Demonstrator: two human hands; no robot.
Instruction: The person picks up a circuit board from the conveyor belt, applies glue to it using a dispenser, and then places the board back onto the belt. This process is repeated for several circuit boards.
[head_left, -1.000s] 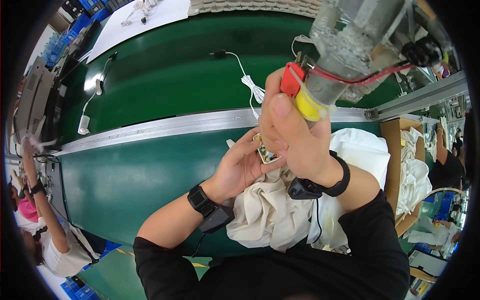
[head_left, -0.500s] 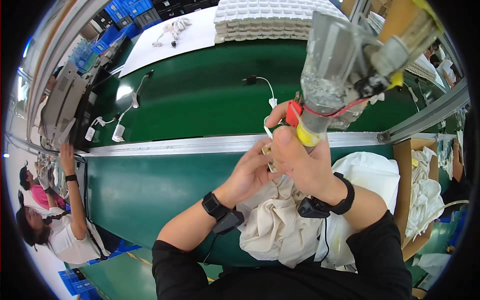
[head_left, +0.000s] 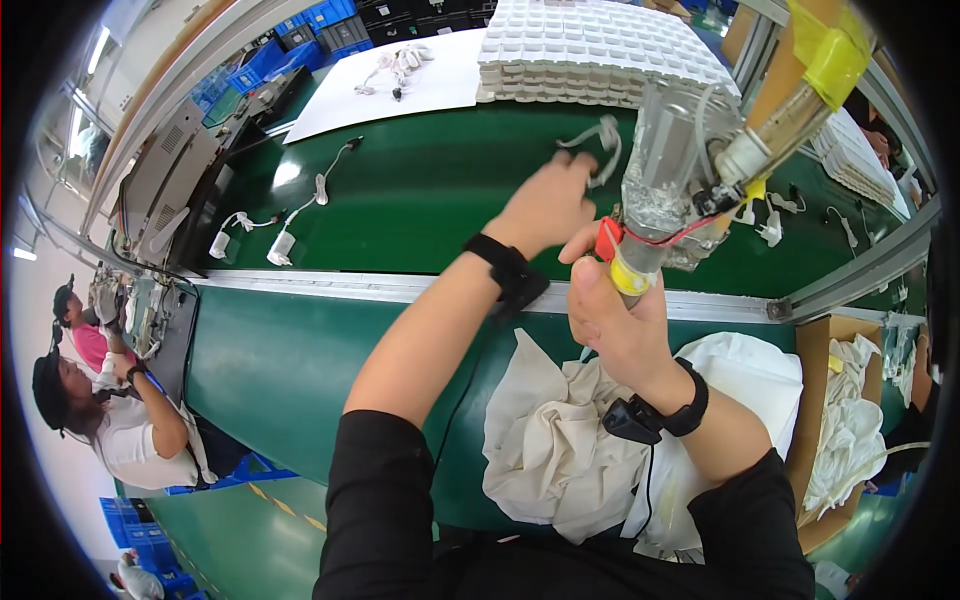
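My left hand (head_left: 552, 203) reaches out over the green belt (head_left: 430, 215), its fingers bent around a light-coloured power cord (head_left: 603, 140). The cord is smeared by motion, and the hand hides what else may be in its grasp. My right hand (head_left: 622, 325) is wrapped around the lower end of a hanging tool (head_left: 672, 150) covered in silver tape and clear film. A yellow band (head_left: 628, 277) and a red piece (head_left: 607, 240) show beside its thumb and index finger. Under my right wrist lies a crumpled cream cloth (head_left: 565, 440).
White adapters with cords, one adapter (head_left: 281, 248) among them, lie at the belt's left. A metal rail (head_left: 400, 288) edges the belt. White trays (head_left: 600, 60) are stacked behind. Right stand a white bag (head_left: 745, 370) and a carton (head_left: 812, 400) of cloths. Two people work at left.
My left hand has left my right hand's side and stretched forward over the belt; the small pale item between both hands is out of sight. The right hand stays on the tool.
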